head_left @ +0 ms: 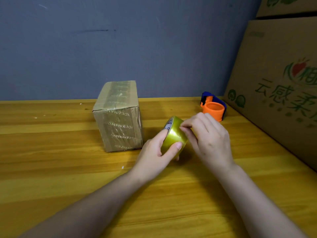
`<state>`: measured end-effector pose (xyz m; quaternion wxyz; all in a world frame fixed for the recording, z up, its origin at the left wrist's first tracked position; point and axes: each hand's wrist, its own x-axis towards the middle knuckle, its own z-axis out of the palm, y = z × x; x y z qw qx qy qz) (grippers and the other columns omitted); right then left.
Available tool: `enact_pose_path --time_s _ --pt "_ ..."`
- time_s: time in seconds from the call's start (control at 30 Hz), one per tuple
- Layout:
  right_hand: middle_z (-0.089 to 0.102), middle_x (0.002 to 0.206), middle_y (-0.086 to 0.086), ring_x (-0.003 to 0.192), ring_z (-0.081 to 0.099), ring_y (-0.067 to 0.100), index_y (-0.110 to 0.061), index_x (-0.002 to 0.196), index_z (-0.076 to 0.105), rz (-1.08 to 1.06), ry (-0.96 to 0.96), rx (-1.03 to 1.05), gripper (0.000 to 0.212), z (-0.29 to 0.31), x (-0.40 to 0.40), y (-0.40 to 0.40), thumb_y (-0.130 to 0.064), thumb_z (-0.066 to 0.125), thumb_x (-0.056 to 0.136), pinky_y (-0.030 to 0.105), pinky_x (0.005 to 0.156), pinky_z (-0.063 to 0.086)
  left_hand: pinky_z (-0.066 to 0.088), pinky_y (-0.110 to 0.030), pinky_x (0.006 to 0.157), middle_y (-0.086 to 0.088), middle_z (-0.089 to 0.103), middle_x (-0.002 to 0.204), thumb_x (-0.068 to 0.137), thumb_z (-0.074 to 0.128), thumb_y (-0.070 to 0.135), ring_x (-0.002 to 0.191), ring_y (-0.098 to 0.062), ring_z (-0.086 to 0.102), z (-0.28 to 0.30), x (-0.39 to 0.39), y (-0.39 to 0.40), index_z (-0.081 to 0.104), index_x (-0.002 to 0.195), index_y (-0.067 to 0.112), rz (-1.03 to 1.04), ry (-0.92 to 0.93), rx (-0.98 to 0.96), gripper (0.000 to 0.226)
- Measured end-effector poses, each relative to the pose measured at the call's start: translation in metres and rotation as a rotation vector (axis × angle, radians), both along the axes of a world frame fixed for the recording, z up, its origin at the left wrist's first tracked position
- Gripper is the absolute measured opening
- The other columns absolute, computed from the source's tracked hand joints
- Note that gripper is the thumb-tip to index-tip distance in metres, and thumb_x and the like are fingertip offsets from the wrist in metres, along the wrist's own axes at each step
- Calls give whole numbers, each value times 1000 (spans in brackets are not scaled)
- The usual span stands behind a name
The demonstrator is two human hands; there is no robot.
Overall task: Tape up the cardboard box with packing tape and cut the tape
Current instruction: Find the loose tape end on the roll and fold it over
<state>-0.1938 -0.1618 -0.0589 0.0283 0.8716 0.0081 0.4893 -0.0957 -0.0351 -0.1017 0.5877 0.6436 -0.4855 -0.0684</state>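
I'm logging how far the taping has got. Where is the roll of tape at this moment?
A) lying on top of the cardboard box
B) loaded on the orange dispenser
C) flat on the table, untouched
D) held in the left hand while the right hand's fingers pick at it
D: the left hand grips the yellow tape roll above the table while the right hand pinches at its surface, beside the cardboard box.

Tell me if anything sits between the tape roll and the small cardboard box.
Nothing visible does. The tape roll, gripped by the left hand and picked at by the right hand, is just right of the cardboard box, with only bare table between.
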Motion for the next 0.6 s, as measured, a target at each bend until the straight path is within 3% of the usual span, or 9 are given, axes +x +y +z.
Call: enact_pose_path --time_s 0.27,0.33,0.43,0.53,0.6 --pt "61 75 10 64 56 26 -4 81 65 -19 -31 -140 21 2 -1 5 -14 55 96 39 52 47 52 -38 67 13 64 67 82 52 50 60 -6 58 3 -1 -1 55 91 39 66 -27 12 15" --pt "60 73 9 63 55 26 -6 80 65 -2 -4 -170 18 3 -2 15 -13 57 94 38 53 47 51 -40 65 6 61 66 80 50 55 59 -15 53 2 6 -2 57 93 28 166 -55 -16 31" --pt "59 76 7 68 54 25 -9 82 64 -14 78 -161 16 9 -4 26 -17 56 94 36 55 46 49 -52 65 -20 61 71 76 48 71 67 -40 55 0 13 -2 55 108 12 248 -102 -7 68" --pt "59 82 4 74 54 23 -11 85 61 -43 126 -66 17 15 -8 24 -23 52 93 31 60 44 51 -51 66 -15 65 72 76 53 61 67 -36 59 1 11 -3 59 98 16 251 -92 -6 50" --pt "57 85 -1 78 52 17 -14 87 58 -33 132 82 13 15 -7 21 -26 54 89 25 62 40 51 -48 64 -2 64 68 77 55 54 61 -20 56 2 8 -2 61 90 17 224 -71 -4 39"
